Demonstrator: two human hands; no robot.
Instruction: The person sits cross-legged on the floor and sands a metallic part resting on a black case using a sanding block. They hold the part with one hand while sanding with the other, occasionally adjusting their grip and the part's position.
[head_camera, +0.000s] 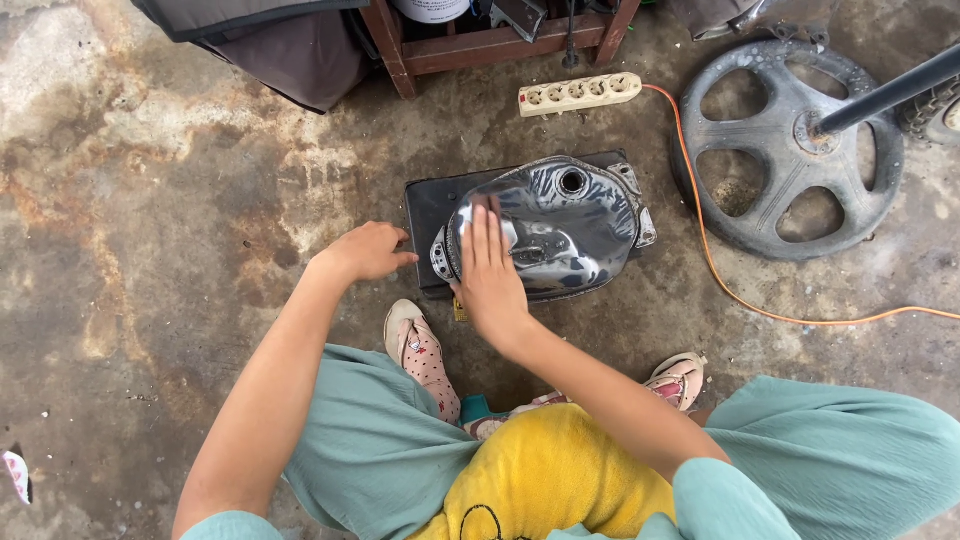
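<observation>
Shiny tank under the palm, out on the concrete floor (150, 200).
The wheel (790, 150) lay far right; the tank (565, 225) sat on a black pad (430, 200), right hand (490, 270) flat and unclenched on its near end, left hand (368, 250) loosely curled, touching the pad's edge.

Stained, rust-blotched concrete floor (150, 200). Black flat board (432, 200) lies at centre, shiny metal tank (570, 225) resting on it. Cream power strip (580, 94) just beyond, far side; orange cable (730, 290) trails right. Grey spoked wheel (790, 150) lies far right. Wooden stand legs (395, 55) at far edge.
</observation>
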